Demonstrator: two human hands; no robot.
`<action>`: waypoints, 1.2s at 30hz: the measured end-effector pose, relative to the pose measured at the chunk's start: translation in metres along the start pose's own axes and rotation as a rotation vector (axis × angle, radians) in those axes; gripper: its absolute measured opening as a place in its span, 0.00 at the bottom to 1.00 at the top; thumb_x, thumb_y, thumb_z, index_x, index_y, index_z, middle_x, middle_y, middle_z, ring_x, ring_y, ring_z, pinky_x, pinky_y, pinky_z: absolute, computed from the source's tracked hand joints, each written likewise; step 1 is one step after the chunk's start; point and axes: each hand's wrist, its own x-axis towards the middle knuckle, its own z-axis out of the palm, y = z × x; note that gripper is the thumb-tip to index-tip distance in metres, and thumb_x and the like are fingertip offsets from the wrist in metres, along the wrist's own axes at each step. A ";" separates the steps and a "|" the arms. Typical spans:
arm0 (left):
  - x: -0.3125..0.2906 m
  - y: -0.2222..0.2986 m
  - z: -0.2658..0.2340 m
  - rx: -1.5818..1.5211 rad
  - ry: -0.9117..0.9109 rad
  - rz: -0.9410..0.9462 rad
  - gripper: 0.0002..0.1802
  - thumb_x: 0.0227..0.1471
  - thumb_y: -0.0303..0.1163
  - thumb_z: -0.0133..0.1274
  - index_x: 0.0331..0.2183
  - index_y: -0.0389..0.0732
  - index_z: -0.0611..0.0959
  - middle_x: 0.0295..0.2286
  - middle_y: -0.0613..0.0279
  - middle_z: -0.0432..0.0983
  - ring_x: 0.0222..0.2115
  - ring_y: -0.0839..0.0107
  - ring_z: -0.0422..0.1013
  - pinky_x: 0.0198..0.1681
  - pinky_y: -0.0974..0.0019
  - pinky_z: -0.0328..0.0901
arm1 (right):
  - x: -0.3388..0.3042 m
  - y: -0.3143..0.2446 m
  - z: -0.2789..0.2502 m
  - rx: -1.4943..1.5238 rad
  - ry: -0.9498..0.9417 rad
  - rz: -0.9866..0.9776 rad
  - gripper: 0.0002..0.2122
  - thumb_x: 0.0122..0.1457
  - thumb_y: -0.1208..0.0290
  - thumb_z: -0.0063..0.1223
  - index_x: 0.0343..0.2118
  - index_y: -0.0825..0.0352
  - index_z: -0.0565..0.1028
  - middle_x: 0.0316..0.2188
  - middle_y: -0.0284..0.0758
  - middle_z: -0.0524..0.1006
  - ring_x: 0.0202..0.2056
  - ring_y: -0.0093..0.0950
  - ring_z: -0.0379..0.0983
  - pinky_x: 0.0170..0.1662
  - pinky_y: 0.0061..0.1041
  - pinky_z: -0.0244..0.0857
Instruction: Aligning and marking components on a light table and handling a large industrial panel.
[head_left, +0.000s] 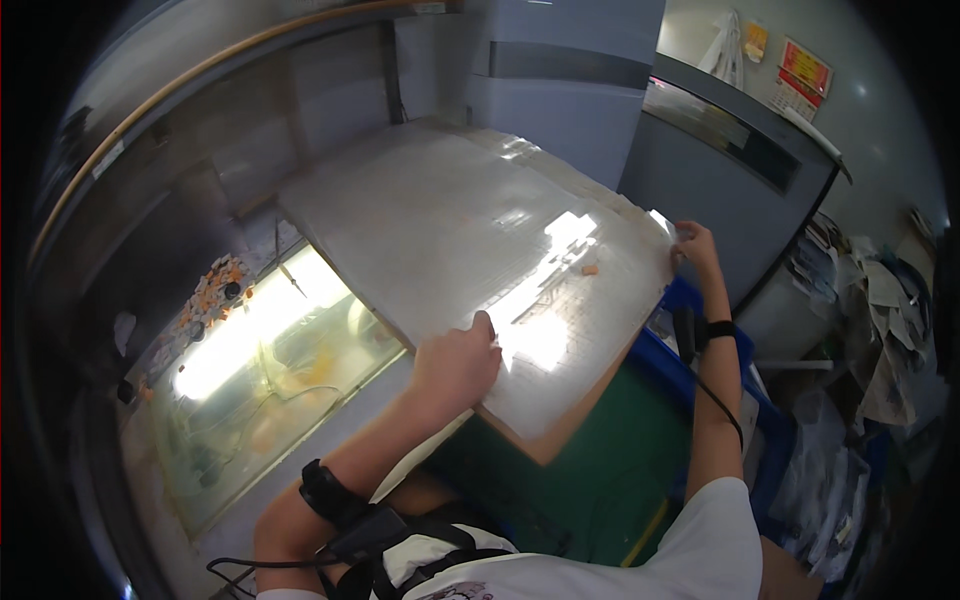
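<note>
A large flat board [420,220] with a glossy clear plastic covering reaches from near my body to the far wall. Its near corner shows a brown edge over a green surface [560,520]. My left hand [455,368] is closed at the board's near-left edge, thumb on top, its other fingers curled and partly hidden. Over at the right edge, my right hand [697,250] holds the rim between thumb and bent fingers. A small orange piece [590,270] lies on the plastic between my hands. Strong light glares off the surface.
On the left is a lit glass-topped box [290,390], with a heap of small orange and white pieces [215,290] along its far side. A blue crate [680,345] stands below my right forearm. Clear plastic bags [820,490] and grey cabinets [730,170] are at the right.
</note>
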 end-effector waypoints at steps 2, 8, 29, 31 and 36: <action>-0.007 -0.001 -0.005 0.123 -0.084 0.018 0.23 0.44 0.42 0.47 0.36 0.33 0.67 0.18 0.46 0.72 0.21 0.54 0.71 0.24 0.53 0.64 | -0.005 0.001 0.004 -0.029 0.045 -0.010 0.26 0.29 0.77 0.55 0.40 0.68 0.70 0.32 0.40 0.74 0.34 0.31 0.71 0.38 0.25 0.65; -0.021 -0.001 -0.044 0.080 -0.246 -0.143 0.24 0.46 0.47 0.45 0.37 0.36 0.66 0.24 0.49 0.73 0.29 0.52 0.70 0.35 0.54 0.62 | -0.038 0.015 -0.009 0.202 0.372 0.036 0.29 0.43 0.62 0.56 0.48 0.69 0.62 0.46 0.45 0.64 0.48 0.36 0.61 0.49 0.30 0.55; 0.051 -0.225 -0.020 0.219 0.232 -0.473 0.31 0.51 0.50 0.30 0.52 0.42 0.61 0.54 0.43 0.42 0.56 0.49 0.30 0.54 0.43 0.27 | -0.227 -0.106 0.075 1.520 -0.060 0.349 0.20 0.56 0.59 0.36 0.45 0.70 0.63 0.42 0.41 0.69 0.40 0.35 0.67 0.43 0.31 0.63; 0.050 -0.224 -0.021 0.159 0.235 -0.426 0.31 0.51 0.49 0.30 0.51 0.37 0.60 0.54 0.43 0.44 0.56 0.48 0.31 0.55 0.44 0.28 | -0.234 -0.106 0.068 1.566 -0.035 0.341 0.20 0.56 0.59 0.36 0.45 0.70 0.64 0.41 0.41 0.69 0.40 0.35 0.67 0.43 0.31 0.63; 0.046 -0.228 -0.021 0.155 0.306 -0.504 0.33 0.51 0.50 0.31 0.51 0.36 0.60 0.54 0.45 0.44 0.56 0.49 0.33 0.56 0.48 0.28 | -0.218 -0.070 0.070 1.599 -0.092 0.397 0.19 0.56 0.60 0.37 0.45 0.70 0.64 0.42 0.40 0.69 0.41 0.35 0.66 0.45 0.31 0.61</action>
